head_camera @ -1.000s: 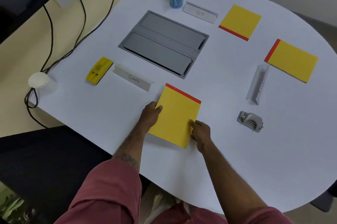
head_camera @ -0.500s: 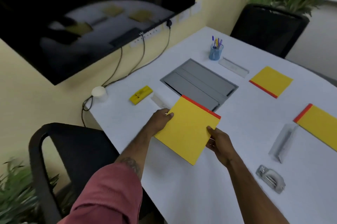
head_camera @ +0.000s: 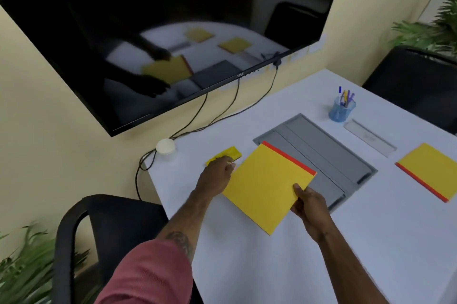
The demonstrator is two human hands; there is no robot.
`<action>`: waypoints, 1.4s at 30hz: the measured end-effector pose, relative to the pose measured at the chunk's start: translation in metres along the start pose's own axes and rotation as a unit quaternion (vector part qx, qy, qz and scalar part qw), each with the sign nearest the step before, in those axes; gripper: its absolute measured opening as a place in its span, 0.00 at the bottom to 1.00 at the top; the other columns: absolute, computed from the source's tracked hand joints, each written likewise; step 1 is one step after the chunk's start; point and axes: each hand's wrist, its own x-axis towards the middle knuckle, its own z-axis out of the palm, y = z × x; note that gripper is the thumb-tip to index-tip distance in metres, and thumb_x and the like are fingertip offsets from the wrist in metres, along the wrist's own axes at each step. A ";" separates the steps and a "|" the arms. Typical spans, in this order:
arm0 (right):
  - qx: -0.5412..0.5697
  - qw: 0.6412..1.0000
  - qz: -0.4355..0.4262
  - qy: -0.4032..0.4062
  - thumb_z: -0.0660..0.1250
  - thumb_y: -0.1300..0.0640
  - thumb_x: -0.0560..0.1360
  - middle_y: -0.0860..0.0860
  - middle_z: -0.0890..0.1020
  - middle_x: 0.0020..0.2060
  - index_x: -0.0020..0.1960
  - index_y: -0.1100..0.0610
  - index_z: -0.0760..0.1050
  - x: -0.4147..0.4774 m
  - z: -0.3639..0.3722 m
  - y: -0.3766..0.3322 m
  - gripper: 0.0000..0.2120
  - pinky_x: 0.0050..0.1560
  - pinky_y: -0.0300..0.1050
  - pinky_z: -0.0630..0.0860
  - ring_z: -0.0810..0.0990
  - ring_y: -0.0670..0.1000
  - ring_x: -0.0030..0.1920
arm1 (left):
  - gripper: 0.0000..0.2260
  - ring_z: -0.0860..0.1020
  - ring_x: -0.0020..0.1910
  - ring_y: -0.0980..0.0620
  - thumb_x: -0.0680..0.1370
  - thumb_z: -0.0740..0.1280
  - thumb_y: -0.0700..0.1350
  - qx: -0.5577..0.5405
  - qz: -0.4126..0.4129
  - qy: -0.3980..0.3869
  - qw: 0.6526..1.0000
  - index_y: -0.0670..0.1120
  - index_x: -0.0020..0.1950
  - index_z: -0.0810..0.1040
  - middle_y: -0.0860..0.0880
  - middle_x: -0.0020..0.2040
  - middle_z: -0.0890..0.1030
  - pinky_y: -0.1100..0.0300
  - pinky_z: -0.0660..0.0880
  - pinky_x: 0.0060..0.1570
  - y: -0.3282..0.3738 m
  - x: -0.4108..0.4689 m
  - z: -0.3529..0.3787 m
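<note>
The table [head_camera: 371, 242] is white, with one edge close to the wall. A grey hatch [head_camera: 329, 155] is sunk flush into its top, a long rectangle split lengthwise into panels. Left of the hatch lies a small yellow block [head_camera: 233, 152], flat on the surface and partly hidden at its near end. Further left of the hatch, at the table's corner, stands a white cup [head_camera: 165, 146]. Beyond the hatch's far end stands a blue pen pot [head_camera: 341, 110] holding several pens. Just beside the pot, to the right of the hatch, lies a clear nameplate [head_camera: 369, 136]. Further right of the hatch a yellow pad [head_camera: 430, 167] lies flat, with its red edge turned toward the hatch.
</note>
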 end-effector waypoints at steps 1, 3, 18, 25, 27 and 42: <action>-0.003 1.000 -0.001 0.009 0.63 0.54 0.82 0.58 0.79 0.45 0.61 0.61 0.77 0.012 0.006 -0.002 0.13 0.48 0.51 0.76 0.74 0.56 0.44 | 0.16 0.75 0.64 0.44 0.83 0.58 0.50 0.028 -0.002 0.017 0.999 0.46 0.68 0.74 0.45 0.65 0.77 0.48 0.73 0.60 -0.014 0.009 -0.003; 0.002 1.000 -0.004 0.022 0.63 0.55 0.82 0.57 0.76 0.42 0.58 0.61 0.78 0.037 0.020 -0.009 0.12 0.44 0.49 0.76 0.73 0.55 0.40 | 0.17 0.72 0.67 0.44 0.84 0.57 0.50 0.083 -0.009 0.044 0.996 0.45 0.70 0.71 0.45 0.68 0.74 0.47 0.72 0.62 -0.046 0.024 -0.006; 0.049 0.998 0.014 0.046 0.60 0.58 0.83 0.57 0.77 0.45 0.57 0.61 0.73 0.206 0.153 -0.031 0.07 0.38 0.46 0.75 0.74 0.53 0.36 | 0.28 0.48 0.80 0.44 0.83 0.42 0.57 0.287 -0.082 0.010 0.954 0.46 0.81 0.49 0.43 0.82 0.48 0.42 0.54 0.76 -0.198 0.061 0.058; 0.029 0.997 0.042 0.062 0.61 0.58 0.83 0.60 0.79 0.51 0.64 0.66 0.72 0.257 0.174 -0.019 0.14 0.41 0.48 0.79 0.77 0.56 0.41 | 0.28 0.56 0.79 0.44 0.83 0.43 0.57 0.278 -0.071 0.076 0.955 0.45 0.80 0.58 0.42 0.80 0.57 0.40 0.59 0.74 -0.201 0.059 0.071; 0.029 0.996 0.045 0.068 0.61 0.58 0.83 0.60 0.78 0.51 0.65 0.66 0.70 0.269 0.179 -0.017 0.15 0.43 0.49 0.80 0.77 0.58 0.45 | 0.28 0.57 0.79 0.44 0.83 0.45 0.57 0.281 -0.069 0.082 0.954 0.45 0.79 0.59 0.42 0.80 0.58 0.40 0.60 0.73 -0.203 0.061 0.073; -0.069 0.991 0.082 0.083 0.67 0.62 0.79 0.66 0.80 0.55 0.46 0.65 0.73 0.318 0.198 -0.006 0.06 0.42 0.50 0.81 0.82 0.61 0.46 | 0.28 0.57 0.79 0.43 0.83 0.44 0.57 0.285 -0.062 0.084 0.953 0.45 0.79 0.60 0.42 0.80 0.58 0.40 0.62 0.73 -0.203 0.062 0.073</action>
